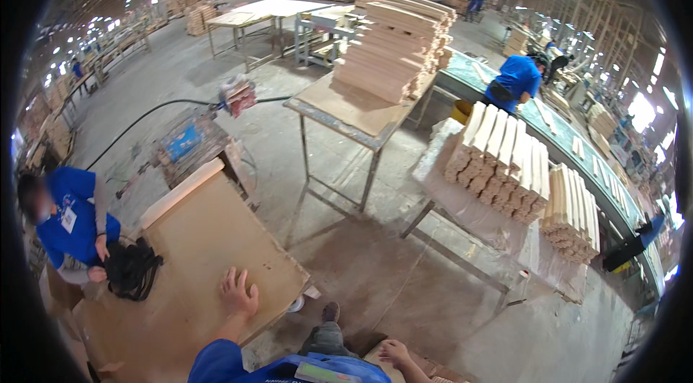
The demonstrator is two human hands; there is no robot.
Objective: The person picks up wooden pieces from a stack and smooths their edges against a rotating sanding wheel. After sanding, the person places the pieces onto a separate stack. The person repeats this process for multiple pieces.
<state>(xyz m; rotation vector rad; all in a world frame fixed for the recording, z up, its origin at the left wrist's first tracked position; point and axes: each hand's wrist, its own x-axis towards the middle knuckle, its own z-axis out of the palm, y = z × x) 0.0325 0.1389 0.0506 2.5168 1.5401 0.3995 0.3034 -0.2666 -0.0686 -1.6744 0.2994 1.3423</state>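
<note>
My left hand [239, 295] rests palm down, fingers spread, on the brown top of a worktable [209, 228]; nothing is in it. Low in the picture my right hand [394, 353] lies over light wood [377, 358] beside my body, its fingers loosely stretched; I see nothing gripped. Across the table's left side, a person in a blue shirt [72, 202] has both hands at a black bundle with straps [134, 269] on the tabletop. A pale wooden strip [180, 194] runs along the table's far edge.
A metal-legged table [361, 112] carries a tall stack of boards [386, 51]. To the right, another table [473, 213] bears bundles of curved wooden slats [498, 159]. Behind it a person in blue [516, 80] bends near a long green conveyor [548, 119]. A black hose [166, 103] crosses the floor.
</note>
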